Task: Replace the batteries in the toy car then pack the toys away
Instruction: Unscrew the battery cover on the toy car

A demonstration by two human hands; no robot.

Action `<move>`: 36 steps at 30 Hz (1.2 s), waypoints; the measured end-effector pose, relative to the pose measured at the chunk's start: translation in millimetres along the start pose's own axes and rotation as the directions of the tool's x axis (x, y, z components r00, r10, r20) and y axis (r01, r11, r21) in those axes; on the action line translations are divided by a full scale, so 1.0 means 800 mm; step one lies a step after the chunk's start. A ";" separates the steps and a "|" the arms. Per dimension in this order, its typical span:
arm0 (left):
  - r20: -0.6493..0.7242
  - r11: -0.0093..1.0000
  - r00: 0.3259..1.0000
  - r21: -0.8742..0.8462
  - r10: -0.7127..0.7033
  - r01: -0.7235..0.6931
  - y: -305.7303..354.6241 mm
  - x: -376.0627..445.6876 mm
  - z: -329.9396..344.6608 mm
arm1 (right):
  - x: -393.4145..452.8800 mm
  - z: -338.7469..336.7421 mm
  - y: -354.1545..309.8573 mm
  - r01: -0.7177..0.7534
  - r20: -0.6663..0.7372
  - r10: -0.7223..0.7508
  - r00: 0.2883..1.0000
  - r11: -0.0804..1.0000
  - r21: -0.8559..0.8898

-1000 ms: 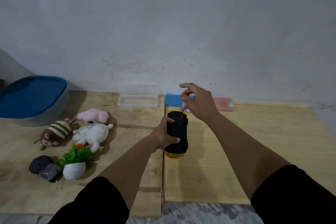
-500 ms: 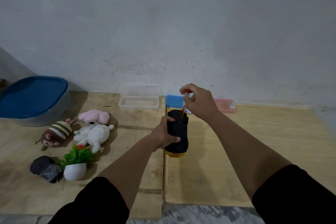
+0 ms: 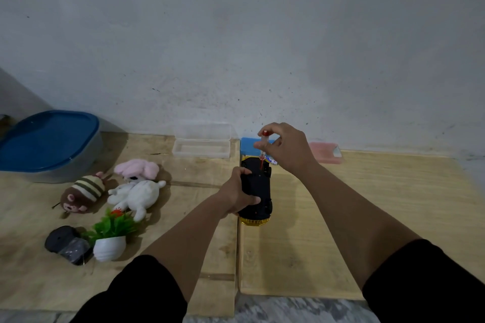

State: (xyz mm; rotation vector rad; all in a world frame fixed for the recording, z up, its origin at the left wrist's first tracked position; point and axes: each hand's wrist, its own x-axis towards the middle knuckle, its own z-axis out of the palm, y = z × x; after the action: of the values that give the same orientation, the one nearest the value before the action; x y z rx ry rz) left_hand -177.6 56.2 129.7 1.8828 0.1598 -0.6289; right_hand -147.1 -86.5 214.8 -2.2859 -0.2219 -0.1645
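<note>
The toy car point(image 3: 258, 191) lies upside down on the wooden boards, black underside up, yellow body showing at its near end. My left hand point(image 3: 237, 195) grips it around the middle from the left. My right hand point(image 3: 284, 148) is above the car's far end, fingers pinched on a small screwdriver point(image 3: 263, 148) with a red cap and clear handle. The screwdriver stands upright with its tip on the car's underside. Small batteries point(image 3: 271, 160) peek out just under my right hand.
A grey tub with a blue lid point(image 3: 49, 144) stands at the far left. Plush toys point(image 3: 136, 189), a potted plastic plant point(image 3: 111, 236) and a black object point(image 3: 68, 244) lie on the left board. A clear open box point(image 3: 202, 145), a blue block point(image 3: 248, 145) and a pink case point(image 3: 325, 156) line the wall.
My right hand has shifted slightly on the screwdriver, fingers turning it over the car's far end. The left hand and the car have stayed put.
</note>
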 end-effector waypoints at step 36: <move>0.053 1.000 0.998 0.012 0.024 -0.024 0.000 -0.001 -0.008 | 0.007 0.008 -0.002 -0.008 -0.027 0.008 1.000 1.000 0.002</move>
State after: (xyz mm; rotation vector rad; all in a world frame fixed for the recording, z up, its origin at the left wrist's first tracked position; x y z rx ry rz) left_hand -175.9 62.2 131.7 1.8761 0.0993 -0.6636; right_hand -142.0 -79.7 212.7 -2.2814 -0.1988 -0.1908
